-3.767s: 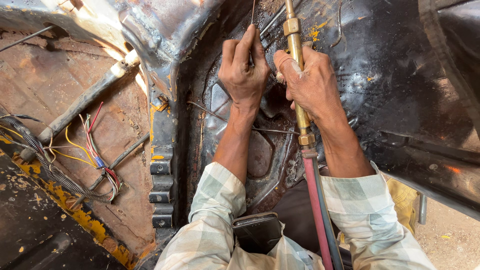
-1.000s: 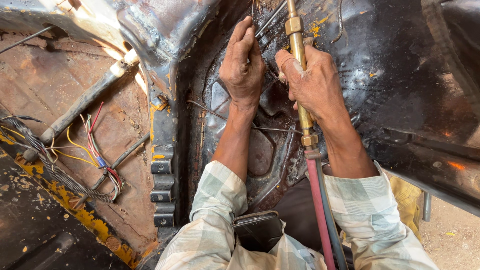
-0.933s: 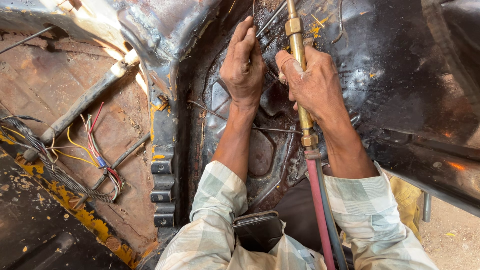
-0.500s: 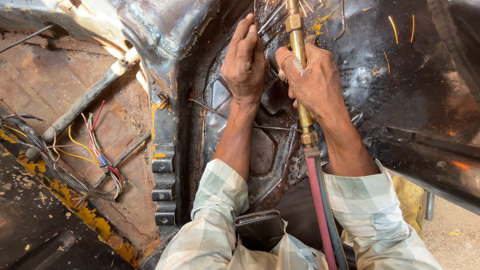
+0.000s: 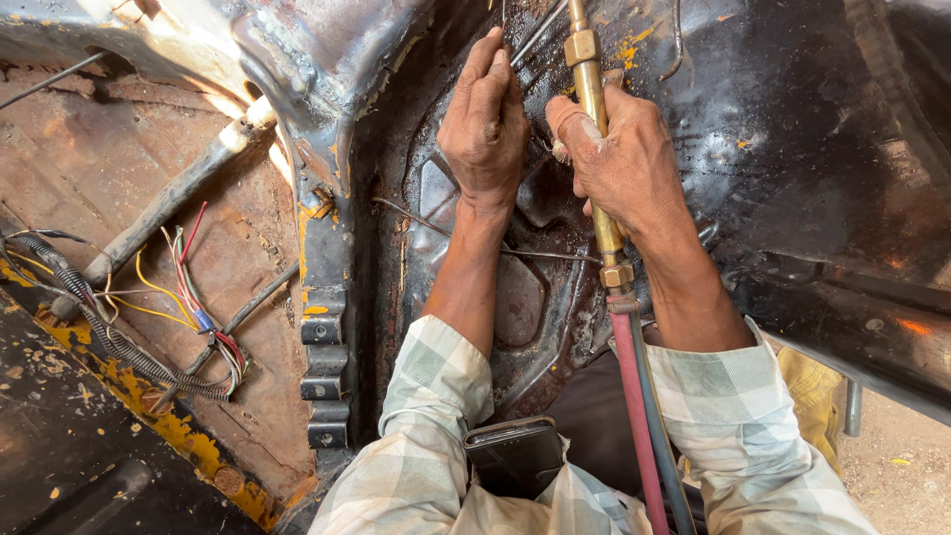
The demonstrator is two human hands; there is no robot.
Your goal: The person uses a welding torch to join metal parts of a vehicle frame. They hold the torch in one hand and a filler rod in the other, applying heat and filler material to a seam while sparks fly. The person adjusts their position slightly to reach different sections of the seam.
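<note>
The person leaned over a blackened, scorched metal panel (image 5: 792,129), both forearms stretched forward out of pale checked sleeves (image 5: 436,396). The right hand (image 5: 624,159) was wrapped around a brass torch (image 5: 594,109), fingers curled tight about its tube, with the thumb lying along the left side of it. The torch ran nearly straight up and down the view, its upper end passing out of sight at the top edge, so its tip could not be seen. Below the wrist, at a brass nut, the tube joined a red hose (image 5: 639,416) and a darker hose (image 5: 662,436) just beside it, both trailing back between the arms toward the body.

The left hand (image 5: 485,124) lay just beside the right, fingers pressed together and pointing forward, pinching a thin wire rod (image 5: 522,45) that slanted up toward the top edge near the torch. Whether the fingertips also touched the panel I could not tell.

Beneath the forearms sat a round pressed recess (image 5: 515,297) in the panel, with a thin wire (image 5: 416,213) lying across it. A dark phone (image 5: 515,456) stood in the shirt's chest pocket. To the left, on a rusty brown sheet (image 5: 99,149), lay a bundle of coloured wires (image 5: 188,297) and a black ribbed conduit (image 5: 109,337), with flaking yellow paint (image 5: 168,421) along the edge below.
</note>
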